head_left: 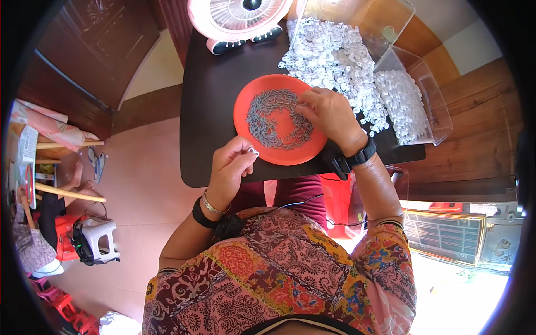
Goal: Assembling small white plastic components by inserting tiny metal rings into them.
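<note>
My left hand [230, 164] is closed in a pinch, thumb against forefinger, gripping a small white clip [254, 152] just off the near left edge of the orange plate [242, 111]. My right hand [332, 114] reaches over the far right part of that plate, its thumb and fingertips closed on a thin tan sliver [286, 103], too small for me to tell what it is. Between my 2 hands, and below my right fingertips, lie many small grey pins [259, 120], spread in a rough ring with the orange bottom showing in the middle. The plate sits on the dark bench [209, 111], close to the edge in front of me. Beyond my right hand and to its right, a heap of white clips [335, 50] is strewn over the bench, and farther right of that hand more of them fill a clear box [438, 117]. Another clear box [399, 22] stands behind the heap, well beyond my right hand. A pink fan [245, 22] stands past the plate, straight ahead of my left hand. Well off to the left of my left hand, a pale stool [106, 229] stands on the pinkish floor [145, 184].
</note>
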Demonstrator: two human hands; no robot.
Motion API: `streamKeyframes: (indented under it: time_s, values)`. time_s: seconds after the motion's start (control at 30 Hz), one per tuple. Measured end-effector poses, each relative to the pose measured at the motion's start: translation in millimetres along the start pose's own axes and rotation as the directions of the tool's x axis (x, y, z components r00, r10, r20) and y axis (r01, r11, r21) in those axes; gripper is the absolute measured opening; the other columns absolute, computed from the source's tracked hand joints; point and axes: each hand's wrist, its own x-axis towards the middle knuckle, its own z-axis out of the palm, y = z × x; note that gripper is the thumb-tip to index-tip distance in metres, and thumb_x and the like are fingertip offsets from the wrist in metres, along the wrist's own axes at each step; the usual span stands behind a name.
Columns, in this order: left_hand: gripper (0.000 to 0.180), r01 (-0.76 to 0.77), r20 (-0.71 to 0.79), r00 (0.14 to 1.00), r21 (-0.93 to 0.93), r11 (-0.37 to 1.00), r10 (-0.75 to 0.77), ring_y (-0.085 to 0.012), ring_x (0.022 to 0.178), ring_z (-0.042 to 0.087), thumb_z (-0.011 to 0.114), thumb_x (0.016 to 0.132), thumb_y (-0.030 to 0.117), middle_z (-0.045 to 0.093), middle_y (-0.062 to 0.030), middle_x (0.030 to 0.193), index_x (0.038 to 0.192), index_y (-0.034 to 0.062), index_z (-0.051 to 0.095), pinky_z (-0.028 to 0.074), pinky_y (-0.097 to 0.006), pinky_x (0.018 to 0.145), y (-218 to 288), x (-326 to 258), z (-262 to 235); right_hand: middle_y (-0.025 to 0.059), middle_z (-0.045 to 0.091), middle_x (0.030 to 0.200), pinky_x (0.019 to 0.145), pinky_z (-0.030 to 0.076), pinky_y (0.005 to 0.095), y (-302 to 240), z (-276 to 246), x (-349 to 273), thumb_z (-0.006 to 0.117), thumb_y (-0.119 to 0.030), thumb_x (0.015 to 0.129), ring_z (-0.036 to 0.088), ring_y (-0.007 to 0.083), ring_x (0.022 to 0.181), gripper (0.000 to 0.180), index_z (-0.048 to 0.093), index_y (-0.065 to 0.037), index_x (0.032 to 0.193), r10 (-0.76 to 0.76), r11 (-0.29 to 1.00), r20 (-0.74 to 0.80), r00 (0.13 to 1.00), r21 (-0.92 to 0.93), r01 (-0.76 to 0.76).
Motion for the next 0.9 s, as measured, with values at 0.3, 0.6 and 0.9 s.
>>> streamKeyframes:
  time_s: [0.3, 0.6, 0.9]
  values:
    - [0.010, -0.034, -0.004, 0.999, -0.041, 0.999, 0.033, -0.0036, 0.054, 0.043, 0.055, 0.084, 0.009, 0.048, 0.0026, 0.061, 0.077, 0.0020, 0.054, 0.033, -0.021, 0.049, -2.7, -1.2, 0.2, 0.0105, 0.058, 0.081, 0.069, 0.048, 0.0386, -28.6, 2.4, -12.6, 0.066, -0.014, 0.077, 0.059, 0.0304, 0.080, 0.013, 0.063, -0.006, 0.086, -0.200, 0.951, 0.184, 0.962, 0.273, 0.146]
    - [0.011, -0.053, 0.011, 0.999, 0.007, 0.999, 0.053, -0.0058, 0.055, 0.045, 0.050, 0.085, 0.010, 0.052, -0.0009, 0.061, 0.078, 0.0025, 0.054, 0.035, -0.021, 0.052, -3.4, -2.7, -1.8, 0.0109, 0.060, 0.077, 0.064, 0.049, 0.0398, -12.7, -5.1, -7.8, 0.060, -0.009, 0.079, 0.061, 0.0318, 0.072, 0.007, 0.062, -0.006, 0.085, -0.112, 0.991, 0.024, 0.993, 0.077, 0.110]
    - [0.008, -0.072, -0.001, 0.997, -0.028, 0.997, 0.072, -0.0036, 0.055, 0.044, 0.054, 0.083, 0.008, 0.048, 0.0028, 0.062, 0.079, 0.0012, 0.055, 0.034, -0.021, 0.050, -4.2, -3.3, -0.7, 0.0097, 0.061, 0.082, 0.068, 0.049, 0.0405, -17.8, -8.8, 9.3, 0.062, -0.010, 0.077, 0.061, 0.0309, 0.078, 0.010, 0.065, -0.007, 0.086, -0.161, 0.987, 0.093, 0.983, 0.016, 0.160]
